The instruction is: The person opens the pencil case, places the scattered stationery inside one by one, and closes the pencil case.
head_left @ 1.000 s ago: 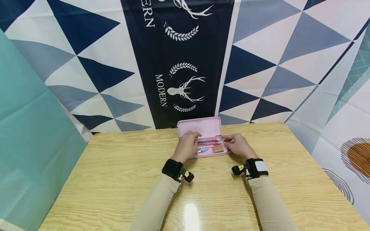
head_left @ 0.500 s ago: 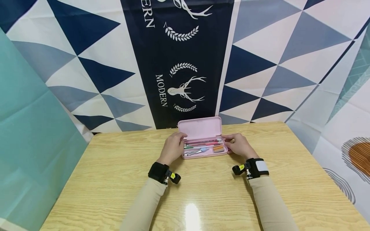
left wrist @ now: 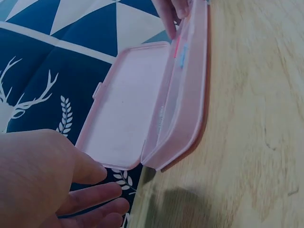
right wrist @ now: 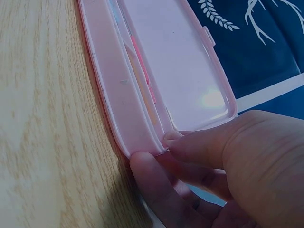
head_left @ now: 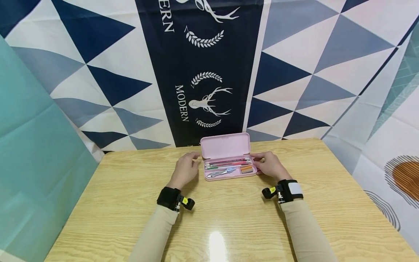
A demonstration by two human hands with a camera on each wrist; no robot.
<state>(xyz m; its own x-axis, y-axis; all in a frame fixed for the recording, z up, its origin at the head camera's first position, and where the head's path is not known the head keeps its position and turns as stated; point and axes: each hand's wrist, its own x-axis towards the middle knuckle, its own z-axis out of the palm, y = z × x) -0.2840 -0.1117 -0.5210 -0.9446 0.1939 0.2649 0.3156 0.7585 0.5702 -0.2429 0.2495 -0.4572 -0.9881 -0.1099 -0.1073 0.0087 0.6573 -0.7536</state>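
Observation:
A pink pencil case [head_left: 230,178] lies at the back of the table with its lid [head_left: 225,145] raised against the wall cloth. Inside it are several pencils [head_left: 226,163], a metal compass with a light blue part [head_left: 222,172] and an orange-and-grey block [head_left: 246,169]. My left hand [head_left: 184,169] is just left of the case, fingers loose and holding nothing; in the left wrist view a thumb [left wrist: 90,168] is close to the lid's corner. At the case's other end my right hand [head_left: 269,165] grips the rim, its thumb [right wrist: 190,142] on the edge.
The wooden table [head_left: 124,203] extends toward me and to both sides. Patterned cloth [head_left: 216,62] hangs behind its back edge, close to the lid. A teal cloth [head_left: 39,145] borders the left, and pale cloth [head_left: 376,156] the right.
My left hand has moved left, from above the case's contents to beside its left end, uncovering the compass and pencils. My right hand has stayed on the case's right end.

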